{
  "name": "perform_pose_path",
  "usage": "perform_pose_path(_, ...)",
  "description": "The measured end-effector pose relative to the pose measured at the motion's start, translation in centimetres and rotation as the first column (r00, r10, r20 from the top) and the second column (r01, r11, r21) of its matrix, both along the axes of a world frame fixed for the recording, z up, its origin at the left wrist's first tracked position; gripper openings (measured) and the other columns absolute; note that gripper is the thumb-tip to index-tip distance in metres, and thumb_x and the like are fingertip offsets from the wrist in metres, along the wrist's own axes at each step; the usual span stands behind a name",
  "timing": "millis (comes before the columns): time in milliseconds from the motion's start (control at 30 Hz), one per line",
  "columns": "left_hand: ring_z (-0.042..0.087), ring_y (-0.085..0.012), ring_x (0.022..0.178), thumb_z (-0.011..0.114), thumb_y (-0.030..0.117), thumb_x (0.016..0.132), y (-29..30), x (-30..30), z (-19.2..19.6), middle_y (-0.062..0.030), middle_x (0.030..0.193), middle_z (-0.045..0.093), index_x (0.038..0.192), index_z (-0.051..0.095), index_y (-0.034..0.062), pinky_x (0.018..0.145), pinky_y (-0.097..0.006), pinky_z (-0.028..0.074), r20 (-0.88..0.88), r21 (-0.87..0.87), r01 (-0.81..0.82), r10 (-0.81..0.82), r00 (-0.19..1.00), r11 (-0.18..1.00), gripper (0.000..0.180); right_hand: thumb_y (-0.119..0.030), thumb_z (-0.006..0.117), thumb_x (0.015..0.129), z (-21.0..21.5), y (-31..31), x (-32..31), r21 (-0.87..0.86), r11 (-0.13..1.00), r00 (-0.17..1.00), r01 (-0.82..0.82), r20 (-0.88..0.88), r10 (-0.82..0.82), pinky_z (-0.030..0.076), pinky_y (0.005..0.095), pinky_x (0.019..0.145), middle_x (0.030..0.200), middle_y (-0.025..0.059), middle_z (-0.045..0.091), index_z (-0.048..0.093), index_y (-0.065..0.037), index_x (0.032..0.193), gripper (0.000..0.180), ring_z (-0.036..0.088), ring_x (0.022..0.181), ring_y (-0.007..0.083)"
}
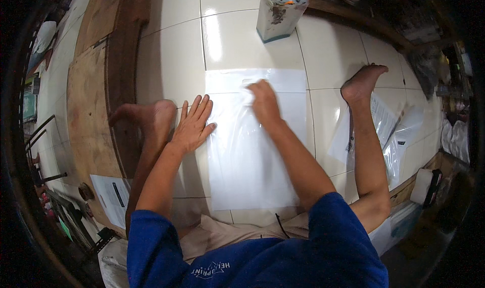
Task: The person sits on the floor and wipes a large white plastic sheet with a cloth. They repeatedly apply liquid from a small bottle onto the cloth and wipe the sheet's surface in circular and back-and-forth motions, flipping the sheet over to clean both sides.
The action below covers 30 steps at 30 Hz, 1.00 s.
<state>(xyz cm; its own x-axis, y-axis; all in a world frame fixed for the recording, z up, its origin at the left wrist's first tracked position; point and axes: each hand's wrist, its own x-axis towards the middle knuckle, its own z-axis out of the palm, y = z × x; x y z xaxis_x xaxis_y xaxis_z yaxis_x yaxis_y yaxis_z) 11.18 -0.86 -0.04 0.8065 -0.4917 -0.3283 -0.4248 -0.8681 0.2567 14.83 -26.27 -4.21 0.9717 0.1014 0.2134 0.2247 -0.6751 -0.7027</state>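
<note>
— Plastic, clear: a flat bag (252,146) lies on the tiled floor (172,60) between the person's legs. Left hand (193,125)?
— Spread flat, fingers on the bag's left edge.
— Right hand (264,100)?
— Curled, knuckles up on the bag's upper part; fingertips hidden, grip unclear.
— Beyond it?
— Papers (384,118), partly behind the right leg.

Plastic sheet (252,151) on floor (172,60), between feet; container (280,10) beyond.

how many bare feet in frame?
2. The left foot rests on the tiled floor beside the left hand; the right foot lies right of the clear plastic sheet. None looks hidden.
</note>
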Motion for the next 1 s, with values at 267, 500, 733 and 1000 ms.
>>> perform_pose_path(267,0.003,-0.0244,0.150,0.032,0.048,0.100,-0.4,0.4,0.8,-0.0072,0.162,0.011,0.155,0.017,0.0078,0.122,-0.047,-0.001,-0.023,0.188,-0.001,0.006,1.000,0.982,0.070,0.002,0.062,0.075,3.9,-9.8,0.7,-0.150,0.853,0.850,0.501,-0.099,-0.517,0.049,0.0383,0.087,0.100,0.0165,0.064,0.070,-0.001,0.103,0.029,0.061,0.095,0.0324)
perform_pose_path(500,0.006,-0.0265,0.150,0.036,0.046,0.098,0.0,0.0,0.2,-0.0094,0.162,0.014,0.153,0.020,0.0051,0.121,-0.049,0.001,-0.018,0.127,-0.002,0.004,1.000,0.992,0.070,0.002,0.059,0.076,1.1,7.2,2.8,-0.051,0.995,0.996,-0.085,-0.013,0.084,0.048,0.0428,0.090,0.095,0.0173,0.056,0.066,-0.003,0.097,0.023,0.056,0.099,0.0340)
perform_pose_path(733,0.006,-0.0353,0.149,0.048,0.036,0.092,-0.5,0.1,0.8,-0.0207,0.160,0.014,0.150,0.020,-0.0052,0.119,-0.053,-0.001,-0.045,0.012,-0.012,0.013,0.999,1.000,0.076,0.004,0.061,0.072,0.0,-8.9,4.0,-0.065,0.944,0.946,0.323,0.003,-0.323,0.051,0.0420,0.086,0.098,0.0190,0.062,0.068,-0.003,0.104,0.033,0.060,0.098,0.0354)
perform_pose_path(1000,0.032,-0.0351,0.138,0.055,0.027,0.093,-1.3,2.4,1.3,-0.0189,0.149,0.037,0.142,0.041,-0.0005,0.115,-0.047,0.026,0.033,-0.122,-0.154,0.159,0.987,0.981,0.057,0.000,0.062,0.082,4.7,-17.6,-1.6,0.217,0.807,0.829,0.549,-0.017,-0.559,0.049,0.0371,0.082,0.105,0.0159,0.064,0.067,0.000,0.104,0.022,0.062,0.097,0.0291)
